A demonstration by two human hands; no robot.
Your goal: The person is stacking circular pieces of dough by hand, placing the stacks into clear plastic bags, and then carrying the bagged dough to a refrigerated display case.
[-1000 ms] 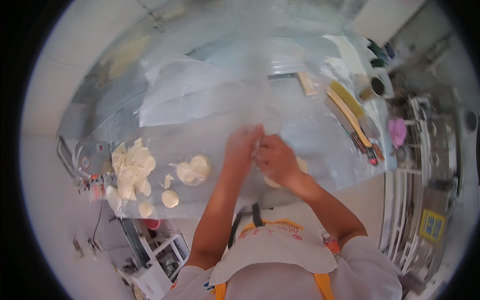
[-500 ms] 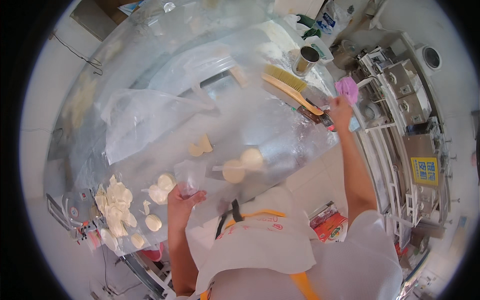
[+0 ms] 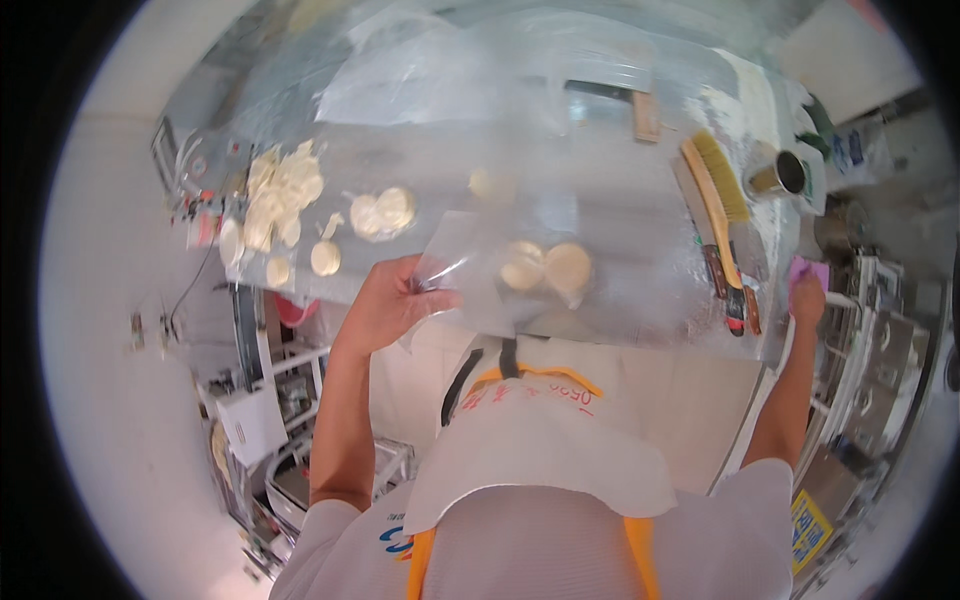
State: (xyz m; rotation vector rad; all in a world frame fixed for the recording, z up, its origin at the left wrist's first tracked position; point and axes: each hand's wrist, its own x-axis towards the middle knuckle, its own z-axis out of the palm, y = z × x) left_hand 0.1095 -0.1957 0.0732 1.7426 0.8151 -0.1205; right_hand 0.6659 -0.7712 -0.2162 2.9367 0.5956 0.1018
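My left hand point(image 3: 388, 305) pinches a clear plastic bag point(image 3: 465, 265) at the near edge of the table, its thumb stretched along the film. Just right of the bag lie two pale dough rounds point(image 3: 568, 268). Far to the right, my right hand point(image 3: 807, 300) is closed on a pink cloth point(image 3: 812, 268) beside the table's right end. Left of the bag, more dough rounds point(image 3: 380, 212) rest on the tabletop, and a heap of thin dough pieces point(image 3: 282, 195) sits farther left. A blurred dough scrap point(image 3: 490, 184) lies behind the bag.
A long-handled brush point(image 3: 715, 185) lies at the right with a dark-handled tool point(image 3: 716, 270) beside it. Behind them stand a metal cup point(image 3: 778, 177) and a strip of white flour point(image 3: 755, 95). A wooden block point(image 3: 646, 117) and plastic sheeting point(image 3: 420, 85) are at the back.
The whole view has turned, so the table now runs straight across. My left hand has come up with the plastic bag toward the two rounds. My right hand still grips the pink cloth.
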